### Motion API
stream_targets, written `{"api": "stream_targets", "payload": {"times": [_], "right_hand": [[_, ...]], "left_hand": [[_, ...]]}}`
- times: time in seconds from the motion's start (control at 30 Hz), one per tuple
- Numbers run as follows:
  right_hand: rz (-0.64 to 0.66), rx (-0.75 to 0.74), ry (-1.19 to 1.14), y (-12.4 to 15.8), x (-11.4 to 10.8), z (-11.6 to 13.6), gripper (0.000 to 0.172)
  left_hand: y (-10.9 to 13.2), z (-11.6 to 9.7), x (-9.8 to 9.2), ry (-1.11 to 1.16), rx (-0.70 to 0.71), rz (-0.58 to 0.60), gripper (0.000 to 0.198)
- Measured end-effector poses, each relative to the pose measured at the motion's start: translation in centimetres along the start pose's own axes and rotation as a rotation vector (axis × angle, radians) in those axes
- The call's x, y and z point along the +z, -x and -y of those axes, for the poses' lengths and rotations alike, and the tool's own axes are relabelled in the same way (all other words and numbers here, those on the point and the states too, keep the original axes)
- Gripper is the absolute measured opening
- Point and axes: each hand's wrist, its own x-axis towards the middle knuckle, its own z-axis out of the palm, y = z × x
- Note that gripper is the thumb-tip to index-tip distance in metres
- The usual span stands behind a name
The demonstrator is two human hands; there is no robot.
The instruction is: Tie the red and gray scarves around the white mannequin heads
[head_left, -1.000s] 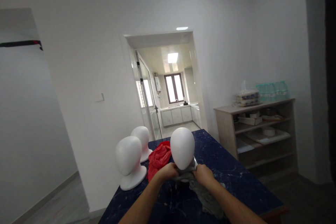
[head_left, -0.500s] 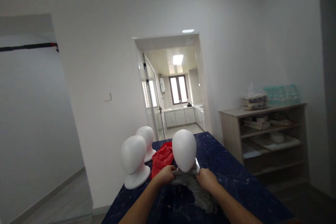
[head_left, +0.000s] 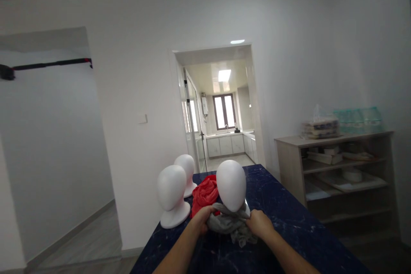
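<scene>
Head view showed you standing at the near end of a dark blue table [head_left: 289,218] with both arms stretched out in front of you. Your left hand [head_left: 202,218] was closed on one side of a gray cloth [head_left: 229,226], and your right hand [head_left: 259,224] was closed on the other side. The 2 hands were apart, with the cloth bunched up between them. That cloth sat around the neck of a white foam head [head_left: 231,185], low down by its base and touching the table. You likely held it from both sides so it would stay wrapped and the light head would not tip over.

Just left of that head lay a red cloth [head_left: 205,193] in a loose heap, touching your left hand's side of the work, so it was easy to reach. 2 more white heads stood to the left: a near foam head [head_left: 171,195] on its wide base, and a far foam head [head_left: 186,169] behind it. Both were bare and upright.

Off to the right stood a wooden shelf [head_left: 334,167] against the wall, well apart from the table. A doorway [head_left: 221,107] behind the table opened on a bright kitchen.
</scene>
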Motion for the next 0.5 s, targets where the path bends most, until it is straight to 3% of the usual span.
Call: {"api": "stream_targets", "payload": {"times": [0.17,0.27,0.37,0.5], "right_hand": [[-0.002,-0.003,0.017,-0.1,0.2,0.0,0.032],[-0.006,-0.008,0.032,-0.2,0.4,-0.2,0.03],[-0.02,-0.024,0.047,-0.1,0.5,-0.3,0.031],[-0.046,-0.041,0.055,0.3,0.5,-0.3,0.029]], "left_hand": [[0.2,-0.2,-5.1,-0.202,0.052,-0.049,0.02],[0.3,-0.5,-7.0,-0.212,0.065,-0.057,0.019],[0.9,-0.8,-7.4,-0.12,0.053,-0.089,0.016],[2.6,-0.5,-6.3,0.117,0.019,-0.153,0.01]]}}
